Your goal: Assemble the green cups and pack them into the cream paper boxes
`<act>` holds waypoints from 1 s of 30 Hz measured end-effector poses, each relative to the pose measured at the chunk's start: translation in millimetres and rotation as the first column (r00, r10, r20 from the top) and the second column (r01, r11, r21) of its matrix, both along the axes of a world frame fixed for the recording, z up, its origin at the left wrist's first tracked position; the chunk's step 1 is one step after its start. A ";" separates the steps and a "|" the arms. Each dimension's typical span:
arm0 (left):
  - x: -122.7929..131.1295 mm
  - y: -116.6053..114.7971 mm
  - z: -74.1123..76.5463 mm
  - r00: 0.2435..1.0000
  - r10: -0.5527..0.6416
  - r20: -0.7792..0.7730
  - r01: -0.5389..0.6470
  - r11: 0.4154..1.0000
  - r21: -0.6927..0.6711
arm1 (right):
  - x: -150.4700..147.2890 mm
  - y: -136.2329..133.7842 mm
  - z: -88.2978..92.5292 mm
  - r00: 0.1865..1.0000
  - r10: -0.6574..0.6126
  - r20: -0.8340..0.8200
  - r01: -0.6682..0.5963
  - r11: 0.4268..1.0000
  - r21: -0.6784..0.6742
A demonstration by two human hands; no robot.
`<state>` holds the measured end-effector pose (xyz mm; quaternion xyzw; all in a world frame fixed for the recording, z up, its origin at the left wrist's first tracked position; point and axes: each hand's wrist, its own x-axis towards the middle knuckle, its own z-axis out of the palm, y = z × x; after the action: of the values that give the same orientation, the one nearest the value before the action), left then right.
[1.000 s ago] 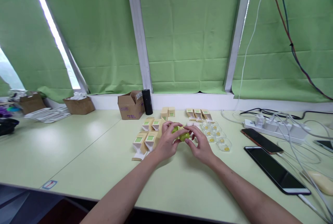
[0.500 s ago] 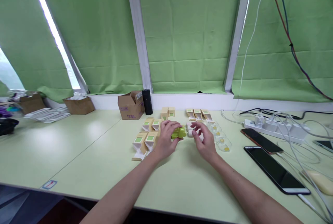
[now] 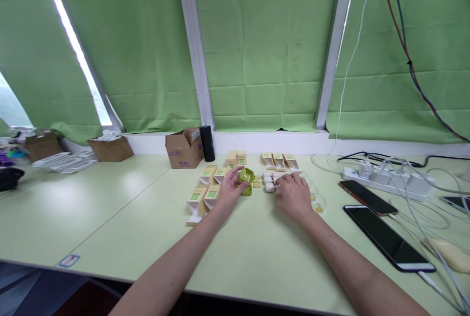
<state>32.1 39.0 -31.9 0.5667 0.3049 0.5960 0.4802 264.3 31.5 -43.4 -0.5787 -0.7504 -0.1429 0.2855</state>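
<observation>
Left hand grasps the open green case; right hand, grip unclear, covers white blocks; bare desk reaches the near edge.

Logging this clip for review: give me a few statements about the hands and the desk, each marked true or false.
1. The left hand holds a green case. True.
2. The right hand is raised high off the table. False: it is low, fingers at small white pieces.
3. A black cylinder stands beside the cardboard box. True.
4. The phones lie left of both hands. False: they lie to the right.
</observation>
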 end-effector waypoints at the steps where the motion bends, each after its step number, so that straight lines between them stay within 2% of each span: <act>1: 0.5 -1.7 1.3 0.999 -0.018 0.037 0.018 1.000 -0.020 | 0.2 0.0 -1.1 0.998 -0.009 0.056 0.009 1.000 -0.004; 5: 1.0 -6.6 5.2 0.995 -0.008 0.104 0.012 0.999 -0.045 | 2.0 2.1 -7.1 0.987 -0.022 0.160 0.022 1.000 0.001; 9: 0.5 -6.4 5.4 0.994 0.001 0.112 0.004 0.999 -0.052 | 4.2 4.3 -10.6 0.991 0.009 0.137 -0.010 1.000 0.003; 12: 0.1 -4.7 3.8 0.995 0.000 0.103 0.006 0.998 -0.059 | 3.8 6.5 -9.2 0.999 0.038 -0.023 -0.038 0.999 0.009; 14: 0.0 -3.8 2.9 0.995 -0.008 0.104 0.015 0.998 -0.061 | 1.5 8.8 -6.9 0.963 0.089 -0.254 -0.087 0.996 0.018; 15: 0.1 -3.5 2.6 0.994 -0.014 0.105 0.021 0.998 -0.060 | -0.4 10.0 -5.6 0.904 0.134 -0.405 -0.137 0.990 0.021; 16: 0.1 -3.3 2.4 0.994 -0.021 0.105 0.027 0.998 -0.058 | -2.7 10.8 -4.5 0.804 0.186 -0.565 -0.210 0.978 0.024; 18: 0.4 -3.2 2.4 0.994 -0.033 0.105 0.038 0.998 -0.050 | -8.1 10.9 -2.6 0.476 0.241 -0.846 -0.403 0.915 0.034; 20: 0.6 -3.4 2.4 0.993 -0.044 0.105 0.049 0.998 -0.040 | -13.6 8.1 -1.1 0.142 0.182 -0.973 -0.576 0.815 0.068; 22: 0.7 -3.6 2.2 0.993 -0.055 0.107 0.058 0.998 -0.034 | -18.0 3.4 0.6 -0.068 0.098 -0.993 -0.657 0.745 0.118; 24: 0.8 -3.9 2.0 0.993 -0.057 0.107 0.061 0.998 -0.034 | -21.1 -1.8 2.9 -0.178 0.043 -0.983 -0.682 0.715 0.155; 26: 1.0 -4.3 1.6 0.993 -0.055 0.108 0.059 0.997 -0.041 | -22.9 -5.9 5.6 -0.236 0.015 -0.972 -0.701 0.690 0.180; 30: 1.8 -4.2 0.4 0.993 -0.065 0.095 0.070 0.996 -0.052 | -24.5 -10.7 9.7 -0.259 0.018 -0.966 -0.719 0.664 0.205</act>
<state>33.9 34.8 -31.5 0.5347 0.2793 0.5966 0.5294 239.8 20.9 -33.7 -0.2475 -0.4385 0.6146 0.6072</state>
